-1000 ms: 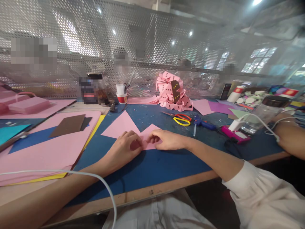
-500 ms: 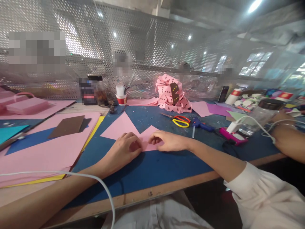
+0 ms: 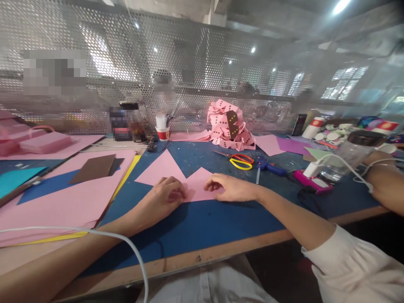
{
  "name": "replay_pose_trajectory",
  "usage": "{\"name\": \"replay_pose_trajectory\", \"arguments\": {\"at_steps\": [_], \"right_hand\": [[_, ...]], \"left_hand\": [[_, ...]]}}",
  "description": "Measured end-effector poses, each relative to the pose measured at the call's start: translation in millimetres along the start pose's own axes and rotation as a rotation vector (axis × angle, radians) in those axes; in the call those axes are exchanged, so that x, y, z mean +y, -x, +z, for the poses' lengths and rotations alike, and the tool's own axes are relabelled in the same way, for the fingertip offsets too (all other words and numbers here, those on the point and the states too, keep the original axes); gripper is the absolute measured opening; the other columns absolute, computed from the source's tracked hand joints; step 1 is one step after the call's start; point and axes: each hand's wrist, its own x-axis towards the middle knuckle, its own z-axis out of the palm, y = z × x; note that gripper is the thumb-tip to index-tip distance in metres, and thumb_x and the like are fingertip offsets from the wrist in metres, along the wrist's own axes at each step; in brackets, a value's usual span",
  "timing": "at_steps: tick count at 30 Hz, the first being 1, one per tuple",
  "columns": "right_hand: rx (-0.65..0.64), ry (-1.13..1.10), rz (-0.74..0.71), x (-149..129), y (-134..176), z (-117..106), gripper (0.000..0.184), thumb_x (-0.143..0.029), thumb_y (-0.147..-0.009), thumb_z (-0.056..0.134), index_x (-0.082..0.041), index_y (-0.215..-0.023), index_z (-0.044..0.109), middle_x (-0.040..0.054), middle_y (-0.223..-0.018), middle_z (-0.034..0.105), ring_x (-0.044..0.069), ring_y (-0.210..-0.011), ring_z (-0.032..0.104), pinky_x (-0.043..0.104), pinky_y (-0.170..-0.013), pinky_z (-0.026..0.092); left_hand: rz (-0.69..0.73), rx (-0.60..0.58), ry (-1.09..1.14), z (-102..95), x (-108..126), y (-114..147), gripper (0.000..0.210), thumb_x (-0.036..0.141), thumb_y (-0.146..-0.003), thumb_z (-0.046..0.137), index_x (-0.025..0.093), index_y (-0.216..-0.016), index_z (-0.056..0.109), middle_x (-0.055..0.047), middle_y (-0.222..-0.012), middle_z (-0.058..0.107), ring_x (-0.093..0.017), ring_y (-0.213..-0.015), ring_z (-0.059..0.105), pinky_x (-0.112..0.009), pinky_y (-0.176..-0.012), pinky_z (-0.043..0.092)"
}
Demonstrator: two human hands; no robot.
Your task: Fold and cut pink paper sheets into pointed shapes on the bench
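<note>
In the head view a pink paper sheet (image 3: 198, 185), folded to a peak at its far edge, lies on the blue table mat. My left hand (image 3: 166, 194) is closed, its curled fingertips at the sheet's left corner. Curled fingers of my right hand (image 3: 232, 187) rest on the sheet's right part; its right corner is partly hidden under them. Another pink paper piece (image 3: 162, 168), pointed at the top, lies just beyond my left hand and partly behind it.
Scissors (image 3: 241, 161) and a blue glue gun (image 3: 271, 166) lie beyond my right hand. A pink paper construction (image 3: 229, 126) stands at the back near a paper cup (image 3: 163, 134). Coloured sheets (image 3: 72, 206) are stacked left. A white cable (image 3: 132, 248) crosses my left forearm. Another person's arm (image 3: 388, 181) is at right.
My right hand has slid slightly right along the folded pink sheet. The left hand has shifted a little left, and the view has turned slightly.
</note>
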Motion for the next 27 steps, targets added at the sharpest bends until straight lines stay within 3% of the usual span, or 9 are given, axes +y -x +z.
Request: {"name": "replay_pose_trajectory", "arguments": {"at_steps": [9,27], "right_hand": [[0.003,0.013,0.012,2,2,0,0.041,-0.003,-0.075,0.058,-0.016,-0.114,0.064,0.008,-0.116,0.066,0.018,-0.105,0.062,0.035,-0.098,0.05],[0.005,0.003,0.01,8,2,2,0.04,-0.003,-0.075,0.058,-0.018,-0.112,0.063,0.0073,-0.116,0.064,0.018,-0.105,0.062,0.036,-0.099,0.05]], "left_hand": [[-0.07,-0.073,0.046,-15.9,-4,1,0.014,0.027,-0.085,0.054,0.022,-0.089,0.067,-0.006,-0.101,0.067,-0.026,-0.104,0.058,-0.043,-0.096,0.044],[-0.054,-0.245,0.071,-43.7,-40,7,0.012,0.029,-0.084,0.065,0.02,-0.092,0.064,-0.007,-0.111,0.065,-0.025,-0.112,0.057,-0.039,-0.099,0.043]]}}
